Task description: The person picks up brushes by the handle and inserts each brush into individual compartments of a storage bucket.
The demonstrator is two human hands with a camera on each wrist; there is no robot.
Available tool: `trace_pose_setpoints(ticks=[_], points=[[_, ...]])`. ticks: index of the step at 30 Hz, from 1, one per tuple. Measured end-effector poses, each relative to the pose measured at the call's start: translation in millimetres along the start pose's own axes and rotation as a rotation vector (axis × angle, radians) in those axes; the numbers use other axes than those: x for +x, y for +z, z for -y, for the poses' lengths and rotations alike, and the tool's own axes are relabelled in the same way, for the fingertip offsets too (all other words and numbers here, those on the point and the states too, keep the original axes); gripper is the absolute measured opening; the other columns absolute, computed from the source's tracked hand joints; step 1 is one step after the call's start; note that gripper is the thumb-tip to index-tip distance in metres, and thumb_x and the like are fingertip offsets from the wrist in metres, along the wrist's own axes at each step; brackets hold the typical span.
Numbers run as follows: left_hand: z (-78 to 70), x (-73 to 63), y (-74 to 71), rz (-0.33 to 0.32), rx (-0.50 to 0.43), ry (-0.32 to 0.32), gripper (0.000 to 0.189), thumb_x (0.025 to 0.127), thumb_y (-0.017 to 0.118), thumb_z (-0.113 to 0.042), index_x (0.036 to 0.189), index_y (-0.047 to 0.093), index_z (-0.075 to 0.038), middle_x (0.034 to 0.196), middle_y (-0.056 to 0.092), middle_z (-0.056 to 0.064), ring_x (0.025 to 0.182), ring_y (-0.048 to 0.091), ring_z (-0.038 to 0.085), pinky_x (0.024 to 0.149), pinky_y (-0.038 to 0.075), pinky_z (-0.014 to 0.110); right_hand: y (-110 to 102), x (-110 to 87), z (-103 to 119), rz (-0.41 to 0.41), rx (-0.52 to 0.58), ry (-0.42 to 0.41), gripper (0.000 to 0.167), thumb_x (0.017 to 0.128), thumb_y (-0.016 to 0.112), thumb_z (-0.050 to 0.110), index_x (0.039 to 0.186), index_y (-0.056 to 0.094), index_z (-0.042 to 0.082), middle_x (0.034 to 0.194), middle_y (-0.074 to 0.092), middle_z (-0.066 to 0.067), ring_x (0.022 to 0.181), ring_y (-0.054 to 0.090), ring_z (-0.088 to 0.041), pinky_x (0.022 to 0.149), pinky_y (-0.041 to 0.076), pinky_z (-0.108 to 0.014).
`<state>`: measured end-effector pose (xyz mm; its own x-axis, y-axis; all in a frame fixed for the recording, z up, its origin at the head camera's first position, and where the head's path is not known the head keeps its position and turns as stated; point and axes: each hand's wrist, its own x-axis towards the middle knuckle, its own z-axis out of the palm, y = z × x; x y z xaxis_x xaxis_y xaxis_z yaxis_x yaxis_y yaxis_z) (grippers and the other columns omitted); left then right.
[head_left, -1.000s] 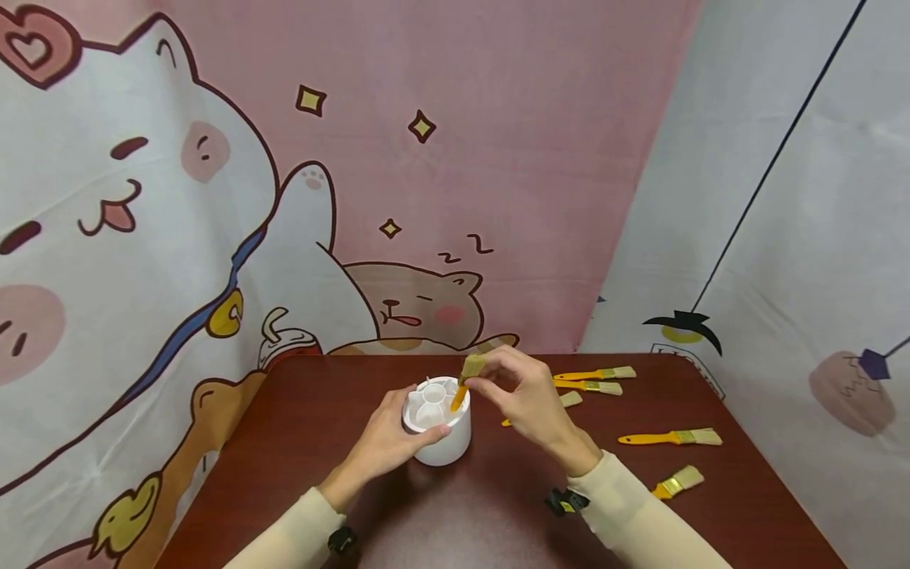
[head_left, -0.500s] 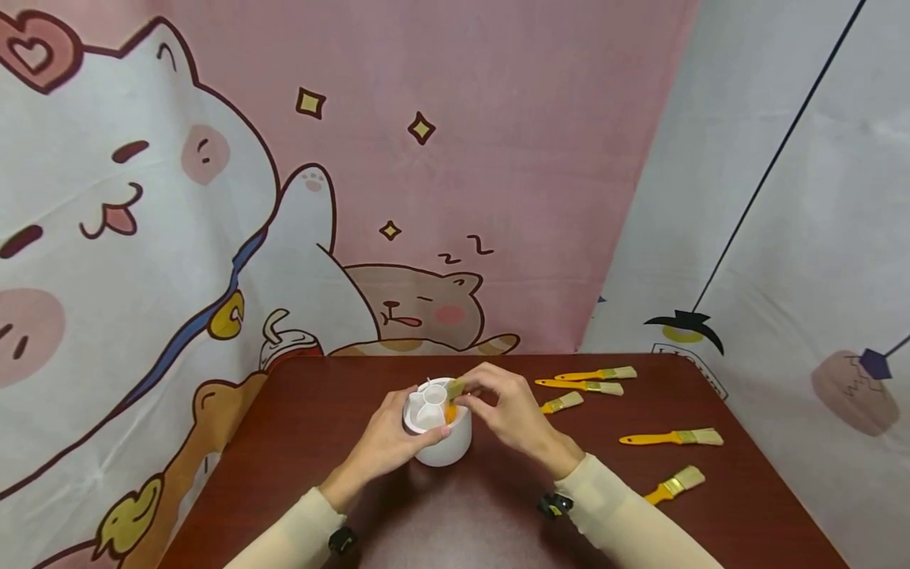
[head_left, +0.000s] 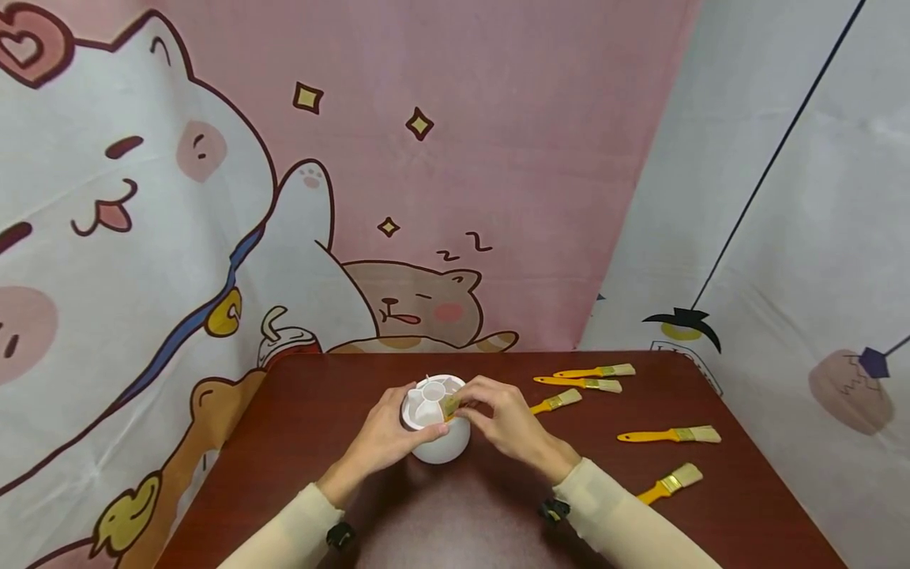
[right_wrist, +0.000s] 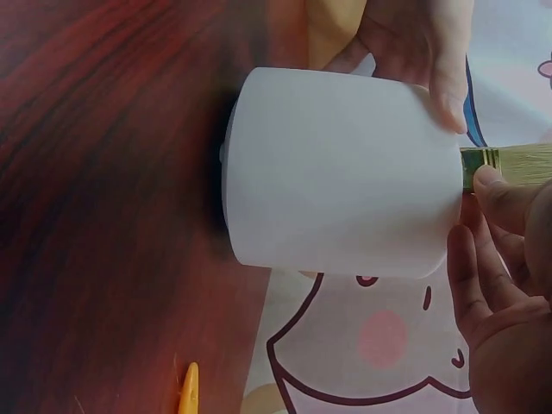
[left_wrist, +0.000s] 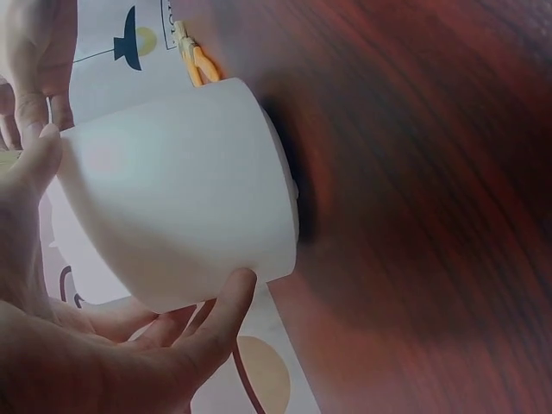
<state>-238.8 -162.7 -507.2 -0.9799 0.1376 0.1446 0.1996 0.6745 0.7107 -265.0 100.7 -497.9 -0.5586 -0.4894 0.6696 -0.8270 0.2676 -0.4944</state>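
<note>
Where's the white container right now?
Head view: the white container is below centre, between the person's left hand, which grips it, and the right hand, which pinches a brush at its rim.

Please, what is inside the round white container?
White compartments surround a small central ring. The right hand pinches a flat pale-bristled brush, orange handle down inside the round white container. The container's wall covers most of that handle.

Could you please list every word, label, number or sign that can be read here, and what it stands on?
"Z Z": two marks on the backdrop, above the drawn sleeping animal.
Lettering under the drawn black shape, also on the backdrop: partly hidden, too small to read.
White container and brushes: no readable text.
</note>
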Motion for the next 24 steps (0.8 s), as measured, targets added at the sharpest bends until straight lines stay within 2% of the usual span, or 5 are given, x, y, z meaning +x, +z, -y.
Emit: trace_pose_setpoints(ticks=[4,8,14,20,24], points=[[-0.4,-0.3,-1.3,0.001,0.004,0.008,0.111,0.085,0.100,-0.061,0.167,0.056,0.001,0.155,0.068,0.020,0.138,0.070,0.038,0.116,0.059,0.060,-0.4,-1.9,3.7,0.024,0.010,0.025,0.028,0.097,0.092,-0.001,0.121,0.088,0.014,0.117,0.085,0.002,0.104,0.082,-0.014,0.092,0.070,-0.028],[0.9,-0.6,-1.3,0.005,0.000,-0.003,0.112,0.085,0.100,-0.062,0.168,0.055,-0.002,0.157,0.068,0.019,0.141,0.069,0.038,0.117,0.059,0.061,-1.6,-5.3,7.9,0.046,-0.004,0.044,0.035,0.098,0.092,0.000,0.131,0.085,0.011,0.121,0.084,-0.001,0.102,0.082,-0.014,0.090,0.072,-0.034],[2.4,0.7,-1.1,0.010,-0.012,-0.005,0.113,0.085,0.101,-0.061,0.169,0.055,-0.002,0.159,0.068,0.020,0.143,0.069,0.039,0.118,0.059,0.062,-7.1,-12.0,14.1,0.048,-0.041,0.054,0.050,0.097,0.093,-0.001,0.144,0.079,0.009,0.127,0.083,-0.003,0.101,0.084,-0.019,0.092,0.069,-0.026],[4.3,2.4,-2.0,0.023,-0.075,-0.011,0.110,0.085,0.103,-0.057,0.169,0.056,-0.004,0.162,0.068,0.019,0.147,0.068,0.039,0.123,0.056,0.064,-23.2,-23.7,20.5,0.008,-0.071,0.089,0.047,0.095,0.095,0.000,0.139,0.081,0.009,0.127,0.084,-0.007,0.104,0.085,-0.021,0.092,0.072,-0.035],[6.2,2.5,-4.1,0.046,-0.142,-0.031,0.109,0.084,0.105,-0.051,0.170,0.055,-0.006,0.164,0.068,0.018,0.150,0.067,0.038,0.126,0.053,0.064,-38.2,-37.1,21.2,-0.013,-0.143,0.106,0.045,0.093,0.097,0.001,0.134,0.083,0.013,0.126,0.085,-0.003,0.102,0.084,-0.020,0.091,0.071,-0.033]])
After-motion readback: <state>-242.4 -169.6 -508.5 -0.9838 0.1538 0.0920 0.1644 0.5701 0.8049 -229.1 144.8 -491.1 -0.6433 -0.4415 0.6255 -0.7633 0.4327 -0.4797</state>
